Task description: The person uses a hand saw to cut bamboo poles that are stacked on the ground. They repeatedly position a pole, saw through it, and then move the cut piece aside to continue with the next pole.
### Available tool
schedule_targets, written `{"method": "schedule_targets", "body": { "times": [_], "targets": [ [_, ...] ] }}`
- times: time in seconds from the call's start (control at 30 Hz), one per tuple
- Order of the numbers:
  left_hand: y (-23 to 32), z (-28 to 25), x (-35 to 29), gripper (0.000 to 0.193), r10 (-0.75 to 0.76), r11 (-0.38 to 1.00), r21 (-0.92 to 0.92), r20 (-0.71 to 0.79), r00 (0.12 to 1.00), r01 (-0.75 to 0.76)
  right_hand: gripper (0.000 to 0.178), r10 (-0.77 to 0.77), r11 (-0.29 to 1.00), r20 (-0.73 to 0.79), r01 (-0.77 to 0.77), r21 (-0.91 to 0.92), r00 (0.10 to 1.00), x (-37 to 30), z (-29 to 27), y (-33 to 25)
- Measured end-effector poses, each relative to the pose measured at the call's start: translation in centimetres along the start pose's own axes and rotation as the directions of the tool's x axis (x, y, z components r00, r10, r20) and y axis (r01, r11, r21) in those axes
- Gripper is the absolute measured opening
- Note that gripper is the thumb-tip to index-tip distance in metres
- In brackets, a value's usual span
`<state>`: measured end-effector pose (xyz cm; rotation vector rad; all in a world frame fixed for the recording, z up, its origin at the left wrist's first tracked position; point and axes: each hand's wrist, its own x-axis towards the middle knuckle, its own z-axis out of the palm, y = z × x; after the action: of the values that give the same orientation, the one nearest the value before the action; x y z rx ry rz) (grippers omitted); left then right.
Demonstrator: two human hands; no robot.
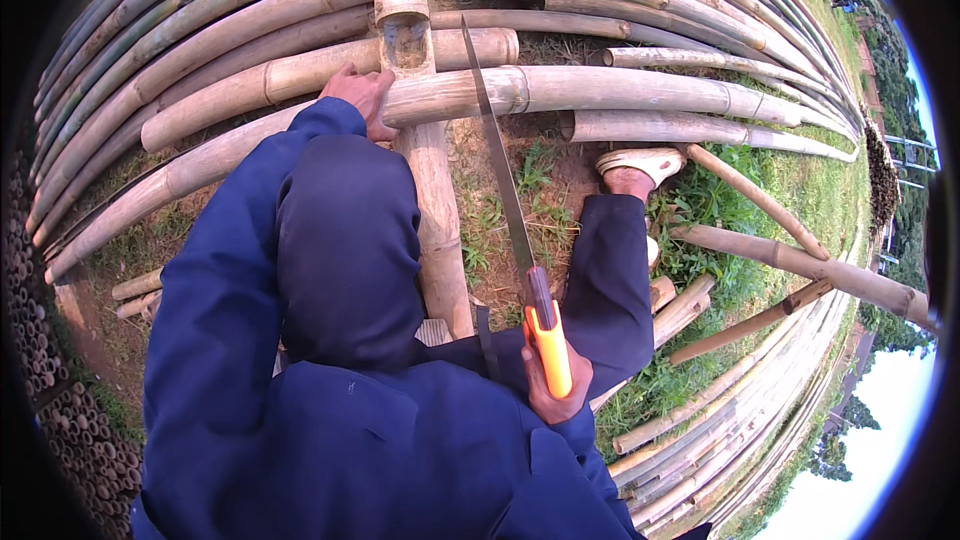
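My right hand (558,385) is closed around the orange-and-yellow handle of a hand saw (507,180). Its long, narrow blade points away from me and crosses over a thick bamboo pole (610,88); whether the teeth touch the pole I cannot tell. Farther left, my left hand (362,100) grips the same pole, with some of its fingers hidden. Beneath it runs a bamboo support (438,230), lying lengthwise between my legs, with an open notch (405,45) cut near its far end. Another bamboo pole (310,75) lies just beyond my left hand.
Long bamboo poles (210,25) lie side by side at the far left, and more poles (690,15) at the far right. My sandalled foot (640,165) is near the pole's right part. A bamboo frame (800,260) stands at right; stacked cut pieces (95,450) are at lower left.
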<state>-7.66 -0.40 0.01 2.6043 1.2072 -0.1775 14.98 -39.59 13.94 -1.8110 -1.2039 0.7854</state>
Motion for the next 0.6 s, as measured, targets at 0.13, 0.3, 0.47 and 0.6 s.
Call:
{"method": "schedule_targets", "body": {
  "times": [0.13,0.3,0.47,0.6],
  "targets": [
    [0.6,-0.1,0.3,0.079,-0.056,0.998,-0.016,0.046,0.997,0.057,0.031,0.061,0.998,0.054,-0.061,-0.016,0.997,3.6,0.6,-1.0],
    [1.1,-1.3,0.4,0.078,-0.07,0.997,-0.023,0.016,0.997,0.07,0.011,-0.075,0.988,0.047,0.068,0.14,0.996,15.7,5.5,-0.1],
    [0.8,0.0,-0.5,0.078,-0.115,0.993,0.017,0.025,0.993,0.115,0.03,0.016,1.0,0.036,-0.016,-0.005,0.999,2.5,1.9,-0.3],
    [1.1,0.2,0.1,0.078,-0.089,0.996,0.005,0.0,0.996,0.089,0.036,-0.053,0.996,0.035,0.055,-0.074,0.998,1.6,0.9,-0.2]
  ]
}}
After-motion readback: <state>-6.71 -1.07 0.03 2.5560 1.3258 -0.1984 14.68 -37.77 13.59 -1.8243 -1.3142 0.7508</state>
